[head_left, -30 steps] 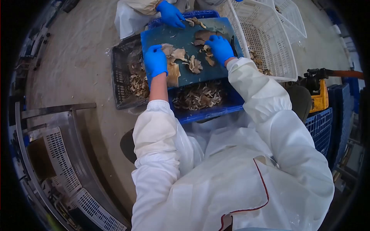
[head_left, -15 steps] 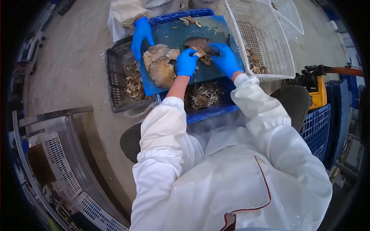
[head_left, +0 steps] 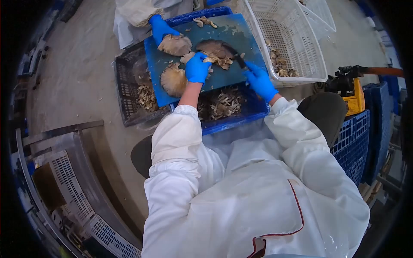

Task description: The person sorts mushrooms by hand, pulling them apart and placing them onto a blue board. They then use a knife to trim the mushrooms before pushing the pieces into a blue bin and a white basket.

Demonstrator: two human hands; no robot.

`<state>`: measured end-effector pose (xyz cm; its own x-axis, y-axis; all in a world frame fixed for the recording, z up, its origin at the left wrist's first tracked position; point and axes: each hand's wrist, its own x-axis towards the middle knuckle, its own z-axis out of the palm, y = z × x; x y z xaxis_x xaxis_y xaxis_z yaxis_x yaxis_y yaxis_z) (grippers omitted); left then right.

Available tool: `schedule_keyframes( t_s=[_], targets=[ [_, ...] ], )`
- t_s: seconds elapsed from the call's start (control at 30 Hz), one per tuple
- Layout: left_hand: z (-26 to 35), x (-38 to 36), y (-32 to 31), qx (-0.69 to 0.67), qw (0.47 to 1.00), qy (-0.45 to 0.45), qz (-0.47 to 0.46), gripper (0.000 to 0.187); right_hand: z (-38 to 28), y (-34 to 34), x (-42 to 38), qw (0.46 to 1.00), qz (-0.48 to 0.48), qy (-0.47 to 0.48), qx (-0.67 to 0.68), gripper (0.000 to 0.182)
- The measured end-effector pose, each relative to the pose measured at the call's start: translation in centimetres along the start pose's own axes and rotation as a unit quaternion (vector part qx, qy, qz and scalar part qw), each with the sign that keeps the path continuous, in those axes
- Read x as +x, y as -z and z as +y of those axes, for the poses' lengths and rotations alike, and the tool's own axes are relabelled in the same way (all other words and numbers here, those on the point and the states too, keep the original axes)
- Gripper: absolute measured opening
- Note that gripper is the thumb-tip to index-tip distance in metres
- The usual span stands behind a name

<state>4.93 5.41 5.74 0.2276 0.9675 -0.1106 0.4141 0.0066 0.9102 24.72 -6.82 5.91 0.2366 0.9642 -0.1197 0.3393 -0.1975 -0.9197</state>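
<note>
My blue-gloved left hand (head_left: 197,69) pinches the pale base of a brown oyster mushroom (head_left: 217,49) lying on the blue cutting board (head_left: 234,77). In my gloved right hand (head_left: 260,82) is a knife (head_left: 239,59); its dark blade reaches up and left to the mushroom's right side. More mushroom clumps (head_left: 173,80) lie left of my left hand. Another person's gloved hand (head_left: 161,28) touches a mushroom cap (head_left: 175,44) at the board's upper left. Trimmed pieces (head_left: 209,21) rest near the board's far edge.
Under the board's near side is a blue crate (head_left: 254,112) with mushroom scraps. A black crate (head_left: 123,92) with scraps stands left. At right is a white perforated crate (head_left: 297,78) with some mushroom pieces. A yellow and black pallet jack (head_left: 353,103) and blue plastic pallets (head_left: 355,135) stand farther right.
My right hand has left the mushroom and now holds a knife against it. The other person's hand has moved onto a mushroom cap, which is now apart from the lower clump.
</note>
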Motion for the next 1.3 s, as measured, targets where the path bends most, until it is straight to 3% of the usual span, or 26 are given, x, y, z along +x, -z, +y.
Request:
schedule_keyframes(
  t_s=[0.1,0.13,0.2,0.3,0.4,0.5,0.67,0.73,0.8,0.87,0.9,0.97,1.07,1.17,1.23,1.3],
  targets=[
    [-3.3,1.2,-1.0,0.098,0.987,-0.104,0.071,0.027,-0.7,-2.4,-0.9,0.971,0.008,0.161,-0.174,0.032],
    [-3.0,0.9,-0.9,0.097,0.990,-0.075,0.067,0.026,-1.2,-2.9,-1.0,0.958,0.012,0.186,-0.219,0.032],
    [-1.4,0.0,-0.8,0.094,0.994,-0.018,0.059,0.025,-0.8,-3.6,-0.7,0.955,-0.004,0.168,-0.245,0.032],
    [-0.3,-0.6,-0.5,0.076,0.996,-0.008,0.048,0.023,0.6,-4.5,0.8,0.954,-0.014,0.172,-0.244,0.032],
    [-1.5,0.2,-1.1,0.098,0.994,-0.016,0.041,0.024,1.9,-5.0,1.6,0.960,-0.025,0.160,-0.226,0.032],
    [-4.9,2.1,-1.9,0.139,0.980,-0.094,0.108,0.025,3.2,-4.8,0.7,0.966,-0.022,0.164,-0.198,0.032],
    [-1.9,3.6,5.9,-0.062,0.986,-0.062,0.145,0.027,3.8,-2.7,-2.5,0.980,-0.020,0.127,-0.152,0.033],
    [-2.4,2.9,11.2,0.162,0.939,-0.015,0.304,0.036,3.3,-2.3,-2.9,0.979,-0.012,0.154,-0.131,0.034],
    [1.9,-0.6,13.2,0.464,0.790,0.113,0.384,0.042,3.1,-2.3,-2.9,0.994,-0.006,0.081,-0.079,0.034],
    [0.3,0.4,12.5,0.428,0.844,0.143,0.290,0.046,2.4,-2.2,-2.5,1.000,0.005,-0.012,0.027,0.034],
    [-0.1,0.8,12.2,0.408,0.867,0.156,0.240,0.048,3.9,-2.4,-2.0,0.997,0.062,0.051,0.011,0.036],
    [0.7,-0.2,9.6,0.436,0.879,0.175,0.086,0.052,3.1,-1.9,-2.1,0.992,0.106,-0.022,0.071,0.038],
    [-0.3,-1.0,6.3,0.468,0.847,0.242,0.072,0.071,3.1,-1.2,-2.4,0.981,0.146,-0.092,0.090,0.041],
    [-0.9,0.0,6.3,0.483,0.864,0.141,0.000,0.069,4.5,-1.2,-2.5,0.979,0.157,-0.114,0.069,0.042],
    [-3.1,1.8,5.4,0.369,0.919,0.057,0.129,0.055,5.1,-1.4,-2.6,0.978,0.169,-0.103,0.068,0.042],
    [-3.6,2.8,4.5,0.292,0.931,-0.046,0.216,0.042,5.6,-1.2,-2.4,0.977,0.177,-0.101,0.059,0.042]
  ],
)
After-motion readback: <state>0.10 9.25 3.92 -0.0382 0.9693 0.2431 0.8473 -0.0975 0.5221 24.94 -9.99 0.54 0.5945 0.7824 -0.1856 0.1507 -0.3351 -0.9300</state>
